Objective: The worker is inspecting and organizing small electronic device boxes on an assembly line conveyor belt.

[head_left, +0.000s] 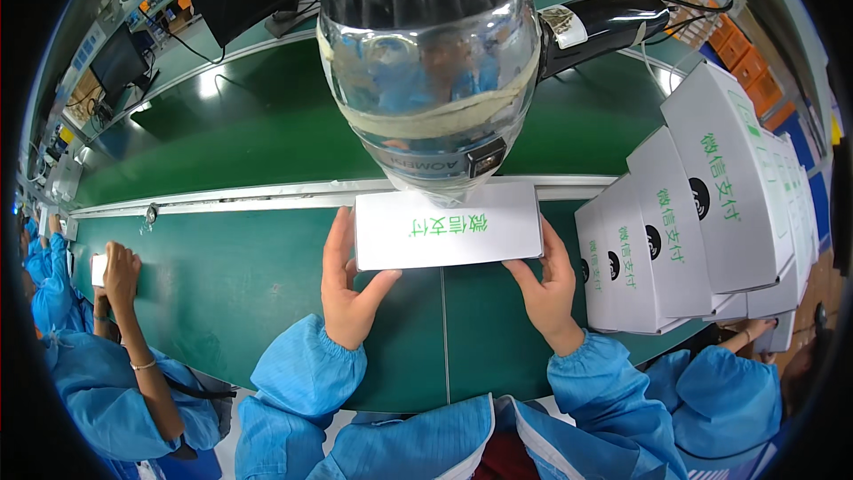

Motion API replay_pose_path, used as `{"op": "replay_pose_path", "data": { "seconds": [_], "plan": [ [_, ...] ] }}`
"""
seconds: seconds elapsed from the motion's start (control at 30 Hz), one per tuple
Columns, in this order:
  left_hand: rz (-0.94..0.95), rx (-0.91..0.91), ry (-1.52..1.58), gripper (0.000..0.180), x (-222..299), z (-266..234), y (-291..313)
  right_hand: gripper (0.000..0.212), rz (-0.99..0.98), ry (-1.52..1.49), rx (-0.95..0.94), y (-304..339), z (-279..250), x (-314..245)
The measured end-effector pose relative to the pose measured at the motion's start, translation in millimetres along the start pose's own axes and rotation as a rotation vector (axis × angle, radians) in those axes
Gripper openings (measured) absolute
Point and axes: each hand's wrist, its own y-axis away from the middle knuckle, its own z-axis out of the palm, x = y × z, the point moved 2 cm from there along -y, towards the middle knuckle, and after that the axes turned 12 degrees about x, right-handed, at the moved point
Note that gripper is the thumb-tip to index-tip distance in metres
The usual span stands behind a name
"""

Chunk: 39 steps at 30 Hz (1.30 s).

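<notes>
A white cardboard box (449, 249) with green print is held level between my two hands, above the green work surface. My left hand (348, 289) grips its left end, thumb along the near lower edge. At the right end my right hand (546, 289) closes on it the same way, thumb under the near corner. Right over the box's far edge hangs a hair dryer (435, 80) with a clear bulging body, a black ribbed rear cap and a black handle. Its nozzle hides part of the box's top.
Stacked white boxes (711, 187) stand close to my right. A green conveyor belt (240, 133) runs behind a metal rail (222, 204). Co-workers in blue sit at both sides; the left one's hand (120, 280) holds a small white item. Monitors (120, 62) and cables stand beyond.
</notes>
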Motion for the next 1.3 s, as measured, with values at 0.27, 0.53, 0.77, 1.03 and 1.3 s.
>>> {"op": "replay_pose_path", "data": {
  "seconds": [0.27,0.53,0.77,1.03,1.3],
  "plan": [
    [-0.04,-0.01,0.013,0.091,4.2,0.7,-0.4,0.063,-0.018,0.007,0.0,0.6,-0.3,0.4],
    [-0.028,-0.023,0.001,0.092,4.4,0.5,-0.3,0.062,-0.008,0.007,0.016,2.3,0.6,0.4],
    [-0.03,-0.024,0.009,0.093,2.3,0.2,1.0,0.062,-0.003,0.004,0.013,2.9,-0.5,2.0],
    [-0.039,-0.019,0.007,0.093,2.4,0.7,0.9,0.062,-0.009,-0.003,0.011,2.2,0.3,1.9],
    [-0.031,-0.021,0.017,0.093,3.7,1.1,1.6,0.063,-0.007,-0.001,0.016,2.6,-0.7,0.1]
  ]
}}
